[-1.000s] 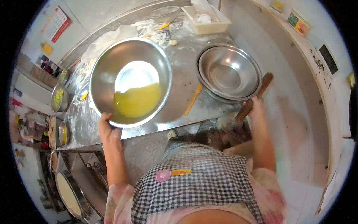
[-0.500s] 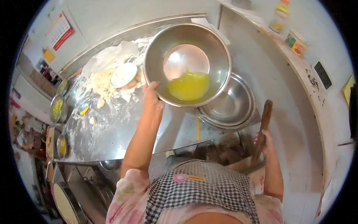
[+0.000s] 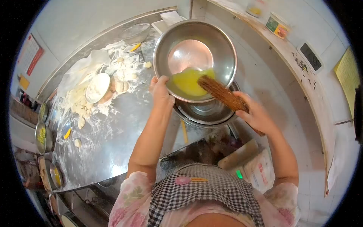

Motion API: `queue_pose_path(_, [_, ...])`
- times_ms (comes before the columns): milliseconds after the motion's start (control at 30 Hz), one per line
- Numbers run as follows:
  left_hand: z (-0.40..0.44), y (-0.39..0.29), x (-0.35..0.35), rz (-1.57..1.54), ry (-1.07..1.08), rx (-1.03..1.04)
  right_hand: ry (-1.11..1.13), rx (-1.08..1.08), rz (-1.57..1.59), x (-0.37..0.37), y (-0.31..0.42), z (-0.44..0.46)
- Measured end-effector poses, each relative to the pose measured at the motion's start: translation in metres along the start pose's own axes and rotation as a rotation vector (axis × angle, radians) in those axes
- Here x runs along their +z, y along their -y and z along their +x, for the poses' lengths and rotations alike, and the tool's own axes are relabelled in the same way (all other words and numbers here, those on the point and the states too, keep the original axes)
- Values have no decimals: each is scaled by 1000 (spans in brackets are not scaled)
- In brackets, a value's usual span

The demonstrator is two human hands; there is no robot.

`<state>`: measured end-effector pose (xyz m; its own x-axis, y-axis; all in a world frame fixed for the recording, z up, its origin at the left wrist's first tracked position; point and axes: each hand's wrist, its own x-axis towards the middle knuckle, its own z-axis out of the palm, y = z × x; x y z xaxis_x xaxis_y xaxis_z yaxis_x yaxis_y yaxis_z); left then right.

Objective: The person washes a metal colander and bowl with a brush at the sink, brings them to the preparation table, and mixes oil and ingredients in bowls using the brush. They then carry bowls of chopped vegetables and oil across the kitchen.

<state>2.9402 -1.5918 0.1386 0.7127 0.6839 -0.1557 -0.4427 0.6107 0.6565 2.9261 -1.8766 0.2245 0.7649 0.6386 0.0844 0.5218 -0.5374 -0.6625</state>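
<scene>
My left hand [image 3: 162, 90] grips the rim of a large steel mixing bowl [image 3: 223, 41], which is tilted toward me. Yellow-green liquid [image 3: 185, 81] pools in the bowl's lower side. Wrapped around a brown bristle brush [image 3: 225, 94], my right hand [image 3: 254, 113] holds it with its tip over the liquid. Whether the bristles touch the liquid, I cannot tell. Beneath the tilted bowl are more steel bowls [image 3: 206, 113], partly hidden by it.
The steel table [image 3: 113, 151] carries flour, dough pieces [image 3: 81, 109] and a white bowl [image 3: 97, 87]. Small bowls, one with chopped greens [image 3: 42, 136], line its left end. A shelf [image 3: 302, 87] with a labelled tub [image 3: 278, 25] runs along the right wall.
My right hand has raised the brush from low on the right up to the bowl, its tip now over the liquid. The whole view has turned a little to the right.
</scene>
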Motion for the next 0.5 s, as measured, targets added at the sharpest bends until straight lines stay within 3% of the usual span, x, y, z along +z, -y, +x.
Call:
queue_pose_path(100, [-8,2,8,-14,-3,-12,118,100,-25,5,0,23])
queue_pose_path(200, [-9,8,8,-36,5,-24,189,42,38,16,-3,36])
queue_pose_path(300, [-6,18,4,-20,17,-14,247,-95,-115,29,-18,47])
queue_pose_path(400, [-9,22,4,8,42,-4,137,-66,-243,34,-34,50])
queue_pose_path(500, [-9,25,5,22,70,11,167,117,-58,3,-9,46])
